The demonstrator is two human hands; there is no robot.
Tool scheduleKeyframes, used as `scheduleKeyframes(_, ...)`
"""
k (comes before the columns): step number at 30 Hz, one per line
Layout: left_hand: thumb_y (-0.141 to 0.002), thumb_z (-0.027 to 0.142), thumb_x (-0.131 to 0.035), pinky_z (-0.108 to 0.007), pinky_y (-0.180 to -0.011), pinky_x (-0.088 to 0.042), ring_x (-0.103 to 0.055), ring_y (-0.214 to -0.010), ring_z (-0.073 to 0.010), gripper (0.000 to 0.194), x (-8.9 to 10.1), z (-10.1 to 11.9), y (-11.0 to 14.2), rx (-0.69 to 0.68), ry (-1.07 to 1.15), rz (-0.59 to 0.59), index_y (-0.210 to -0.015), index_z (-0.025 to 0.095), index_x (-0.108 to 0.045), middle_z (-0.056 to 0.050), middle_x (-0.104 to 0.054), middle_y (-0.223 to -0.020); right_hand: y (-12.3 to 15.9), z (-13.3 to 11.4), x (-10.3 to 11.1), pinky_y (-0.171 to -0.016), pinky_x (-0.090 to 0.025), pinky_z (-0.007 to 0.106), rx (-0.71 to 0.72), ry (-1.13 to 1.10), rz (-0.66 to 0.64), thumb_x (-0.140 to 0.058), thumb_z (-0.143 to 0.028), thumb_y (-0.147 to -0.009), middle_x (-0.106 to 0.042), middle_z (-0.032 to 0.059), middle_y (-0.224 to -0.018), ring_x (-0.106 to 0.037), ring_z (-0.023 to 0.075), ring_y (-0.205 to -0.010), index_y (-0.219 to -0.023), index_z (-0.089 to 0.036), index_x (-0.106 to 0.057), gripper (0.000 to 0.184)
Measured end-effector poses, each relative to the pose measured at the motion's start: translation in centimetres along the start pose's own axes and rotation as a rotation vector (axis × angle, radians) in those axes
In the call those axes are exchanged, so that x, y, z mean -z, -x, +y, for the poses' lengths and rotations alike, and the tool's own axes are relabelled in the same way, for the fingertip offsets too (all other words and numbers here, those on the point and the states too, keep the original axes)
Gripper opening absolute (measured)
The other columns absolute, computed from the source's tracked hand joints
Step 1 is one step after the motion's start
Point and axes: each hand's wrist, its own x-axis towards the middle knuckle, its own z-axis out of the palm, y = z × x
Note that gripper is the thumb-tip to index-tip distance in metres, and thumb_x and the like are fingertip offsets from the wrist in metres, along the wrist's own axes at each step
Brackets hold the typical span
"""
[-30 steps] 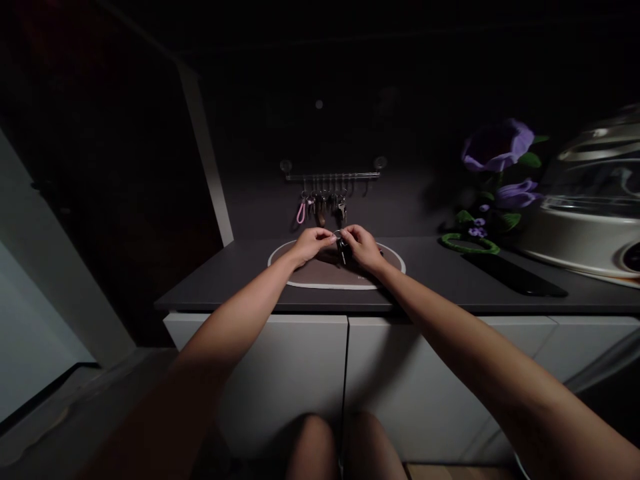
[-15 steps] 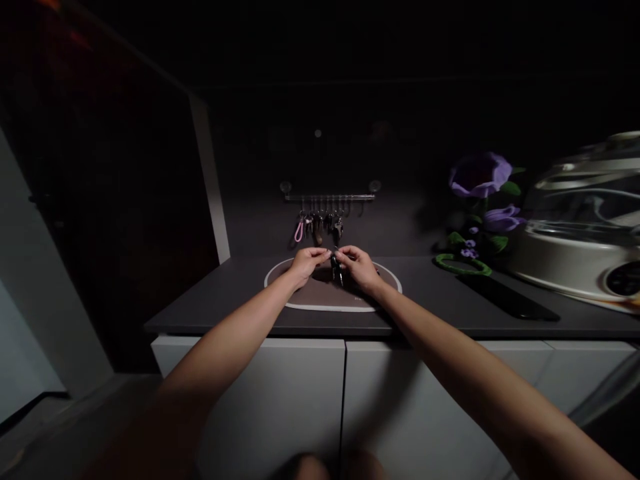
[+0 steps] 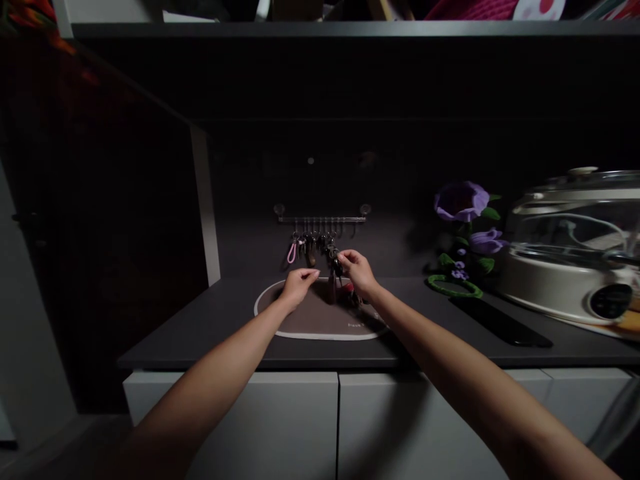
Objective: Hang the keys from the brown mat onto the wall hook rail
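Observation:
My right hand [image 3: 357, 272] is closed with thumb and fingers pinched on a bunch of dark keys [image 3: 338, 270]. The keys hang down from its fingertips, just below the row of hooks. To the left and lower, my left hand [image 3: 299, 289] is held over the mat with its fingertips pressed together, and no object shows in them. Several key bunches hang on the wall-mounted hook rail [image 3: 323, 219]. One of them carries a pink loop strap [image 3: 292, 253]. Under both hands lies a brown mat [image 3: 310, 323] with a pale rim. A small red and dark item [image 3: 351, 293] rests on it, partly hidden by my right hand.
Purple artificial flowers [image 3: 463, 201] with a green ring base stand to the right on the dark countertop [image 3: 200, 337]. A flat black object [image 3: 500, 321] lies beside them, near a cream appliance [image 3: 545, 280] with a clear cover. Above runs a loaded shelf [image 3: 320, 29]; white cabinet doors are below.
My hands have come apart. The right one has carried the keys up toward the hooks, while the left has let go and drawn away leftward. The view has tilted up, bringing in the shelf.

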Motion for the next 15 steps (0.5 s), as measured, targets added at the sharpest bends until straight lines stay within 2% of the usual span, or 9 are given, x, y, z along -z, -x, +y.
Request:
scheduleKeyframes(4,-0.070,0.031,-0.060,-0.033,-0.079,-0.044,-0.061,-0.081,-0.0194,0.021,0.0,-0.8,-0.5,-0.074,-0.169,0.004,-0.080,0.015,-0.070,-0.008,-0.069,-0.084,-2.8,0.0,0.1,-0.050,-0.040,0.022,0.001,-0.050,0.048,-0.062,-0.045,-0.060,-0.054,-0.0014,-0.063,-0.051,0.0111,-0.058,-0.074,-0.018,-0.051,0.032)
scheduleKeyframes(9,-0.071,0.029,-0.058,-0.032,-0.076,-0.043,-0.059,-0.078,-0.0187,0.016,-0.1,-1.1,-0.5,-0.184,-0.287,0.006,-0.075,0.019,-0.070,-0.006,-0.068,-0.080,-6.6,0.4,0.2,-0.044,-0.038,0.021,-0.025,-0.064,0.158,-0.062,-0.040,-0.062,-0.049,-0.0035,-0.054,-0.046,0.0086,-0.047,-0.070,-0.017,-0.051,0.027)
scheduleKeyframes(15,-0.073,0.030,-0.056,-0.030,-0.072,-0.042,-0.057,-0.073,-0.0178,0.017,0.0,-1.2,-0.4,-0.188,-0.338,0.023,-0.073,0.019,-0.070,-0.005,-0.066,-0.075,-10.3,1.4,0.1,-0.047,-0.041,0.022,0.004,0.017,0.230,-0.060,-0.040,-0.066,-0.052,-0.0019,-0.051,-0.049,0.0098,-0.048,-0.072,-0.015,-0.054,0.027)
